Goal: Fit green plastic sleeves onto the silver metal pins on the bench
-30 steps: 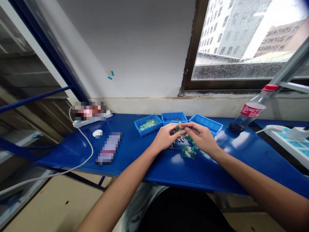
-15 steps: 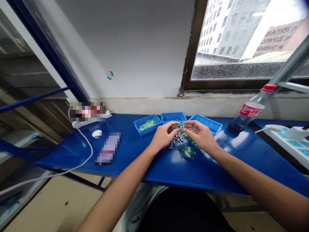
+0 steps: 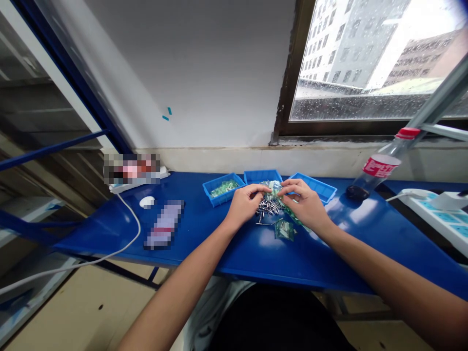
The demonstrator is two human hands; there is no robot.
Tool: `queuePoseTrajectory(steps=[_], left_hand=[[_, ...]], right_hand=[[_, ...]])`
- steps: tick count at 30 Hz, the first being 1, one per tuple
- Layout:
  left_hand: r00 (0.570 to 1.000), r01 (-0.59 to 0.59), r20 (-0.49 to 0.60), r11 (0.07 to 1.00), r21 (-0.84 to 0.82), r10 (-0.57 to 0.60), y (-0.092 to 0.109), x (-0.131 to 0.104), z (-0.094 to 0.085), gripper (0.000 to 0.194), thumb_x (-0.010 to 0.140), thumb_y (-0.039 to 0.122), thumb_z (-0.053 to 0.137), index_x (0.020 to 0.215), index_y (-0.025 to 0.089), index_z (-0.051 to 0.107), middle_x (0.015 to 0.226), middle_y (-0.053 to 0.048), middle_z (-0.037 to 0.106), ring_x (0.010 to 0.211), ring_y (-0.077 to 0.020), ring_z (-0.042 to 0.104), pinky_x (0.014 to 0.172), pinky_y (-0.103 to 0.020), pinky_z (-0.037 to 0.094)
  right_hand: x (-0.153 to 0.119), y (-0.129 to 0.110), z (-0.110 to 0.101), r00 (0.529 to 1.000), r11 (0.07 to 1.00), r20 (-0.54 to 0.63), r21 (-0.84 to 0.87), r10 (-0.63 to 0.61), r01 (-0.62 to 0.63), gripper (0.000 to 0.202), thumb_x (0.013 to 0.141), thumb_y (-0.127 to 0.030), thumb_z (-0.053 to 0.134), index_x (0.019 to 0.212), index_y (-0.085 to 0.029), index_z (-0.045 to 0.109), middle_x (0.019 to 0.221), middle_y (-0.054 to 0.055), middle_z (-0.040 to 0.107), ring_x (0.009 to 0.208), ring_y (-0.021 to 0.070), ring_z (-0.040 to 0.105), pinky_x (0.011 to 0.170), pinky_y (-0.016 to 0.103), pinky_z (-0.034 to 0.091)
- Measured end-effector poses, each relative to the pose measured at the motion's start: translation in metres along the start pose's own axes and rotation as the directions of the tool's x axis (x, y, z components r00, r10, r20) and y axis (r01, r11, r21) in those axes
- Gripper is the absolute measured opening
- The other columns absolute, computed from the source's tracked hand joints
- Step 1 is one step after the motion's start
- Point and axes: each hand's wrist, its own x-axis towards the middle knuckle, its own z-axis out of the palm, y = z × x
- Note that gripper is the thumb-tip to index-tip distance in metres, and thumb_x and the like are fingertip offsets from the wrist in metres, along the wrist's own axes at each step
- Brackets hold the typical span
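Note:
A small clear greenish plastic bag [image 3: 273,186] is held up between my two hands, over the middle of the table. My left hand [image 3: 245,204] pinches its left edge between thumb and fingers. On the other side, the fingers of my right hand [image 3: 304,201] are closed on its right edge. Just below lies a pile of slim silvery metal pieces [image 3: 268,207] that look like screws or rivets. Another small greenish bag [image 3: 284,231] with pale contents rests nearer the front. More green packets are partly covered by my right hand.
Behind my hands stand a left blue bin [image 3: 208,191] with green packets, a middle blue bin [image 3: 261,173] and a right blue bin [image 3: 321,189]. A tilted-looking cola bottle [image 3: 380,165] and a power strip [image 3: 438,209] are at right. A blurred phone-shaped object [image 3: 164,226] lies at left.
The bag has shifted slightly away from me and spread out between my hands. My fingers have changed their hold, and more of the metal pile shows beneath.

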Motion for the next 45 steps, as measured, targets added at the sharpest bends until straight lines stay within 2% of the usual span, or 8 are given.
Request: queuePoseTrajectory(steps=[11,18,22,25,28,34,38,45], left_hand=[[0.976,-0.130,-0.135,0.958,0.255,0.169,0.003,0.000,-0.006,0.008,0.096,0.017,0.066,0.104,0.021,0.066,0.104,-0.006,0.076,0.095,-0.0208,0.073,0.091,-0.036,0.058],[0.950,-0.104,-0.138,0.699,0.707,0.281,-0.001,0.003,-0.039,0.033,0.100,0.011,0.054,0.128,0.024,0.065,0.123,-0.011,0.076,0.118,-0.0296,0.066,0.105,-0.045,0.046],[0.972,0.005,-0.152,0.633,0.774,0.178,-0.013,0.005,-0.057,0.033,0.096,0.006,0.053,0.115,0.023,0.075,0.117,-0.012,0.079,0.114,-0.0334,0.068,0.105,-0.049,0.045],[0.987,0.145,-0.160,0.605,0.783,-0.029,-0.019,0.006,-0.060,0.028,0.097,0.012,0.055,0.105,0.023,0.079,0.101,-0.011,0.082,0.090,-0.0317,0.073,0.088,-0.043,0.051],[0.979,0.199,-0.189,0.613,0.764,-0.081,-0.018,0.005,-0.058,0.026,0.102,0.021,0.054,0.111,0.024,0.078,0.094,-0.011,0.081,0.082,-0.0298,0.072,0.082,-0.039,0.052],[0.990,-0.046,-0.065,0.718,0.695,0.127,-0.011,0.007,-0.046,0.020,0.103,0.025,0.056,0.105,0.020,0.075,0.113,-0.013,0.076,0.109,-0.0299,0.067,0.101,-0.044,0.050],[0.965,-0.251,0.080,0.800,0.545,0.249,-0.008,0.006,-0.029,0.021,0.105,0.025,0.054,0.105,0.020,0.074,0.111,-0.011,0.076,0.109,-0.0270,0.066,0.105,-0.043,0.050],[0.932,-0.358,0.225,0.815,0.456,0.283,-0.005,0.000,-0.004,0.020,0.106,0.023,0.053,0.103,0.018,0.073,0.109,-0.009,0.076,0.105,-0.0242,0.066,0.102,-0.041,0.052]], right_hand=[[-0.003,-0.004,0.004,0.996,1.000,0.084,-0.020,-0.020,0.021,0.019,0.101,-0.039,0.064,0.109,-0.029,0.078,0.122,0.010,0.070,0.119,0.0297,0.066,0.088,0.045,0.062],[-0.003,-0.007,0.005,0.987,0.993,0.155,-0.103,-0.038,0.054,0.021,0.101,-0.043,0.062,0.104,-0.027,0.076,0.112,0.010,0.074,0.100,0.0282,0.070,0.078,0.043,0.061],[-0.005,-0.010,0.004,0.962,0.977,0.271,-0.191,-0.035,0.090,0.020,0.101,-0.041,0.063,0.102,-0.028,0.077,0.101,0.008,0.078,0.088,0.0267,0.071,0.076,0.044,0.059],[-0.007,-0.012,0.005,0.911,0.961,0.397,-0.188,-0.112,0.200,0.015,0.099,-0.037,0.068,0.106,-0.030,0.079,0.104,0.007,0.078,0.098,0.0287,0.071,0.087,0.048,0.059],[-0.007,-0.010,0.008,0.841,0.940,0.508,-0.157,-0.187,0.304,0.023,0.093,-0.036,0.077,0.115,-0.033,0.080,0.115,0.008,0.077,0.111,0.0319,0.068,0.099,0.053,0.056],[-0.003,0.004,0.009,0.792,0.906,0.562,-0.165,-0.238,0.390,0.021,0.099,-0.026,0.066,0.110,-0.034,0.082,0.106,0.007,0.079,0.101,0.0297,0.067,0.093,0.051,0.056],[-0.001,0.010,0.007,0.777,0.885,0.577,-0.187,-0.252,0.426,0.024,0.099,-0.021,0.063,0.108,-0.033,0.082,0.101,0.006,0.080,0.097,0.0288,0.067,0.090,0.049,0.056],[-0.003,-0.006,0.002,0.784,0.850,0.567,-0.257,-0.252,0.459,0.015,0.103,-0.032,0.064,0.103,-0.022,0.076,0.095,0.009,0.076,0.094,0.0266,0.065,0.088,0.043,0.054]])
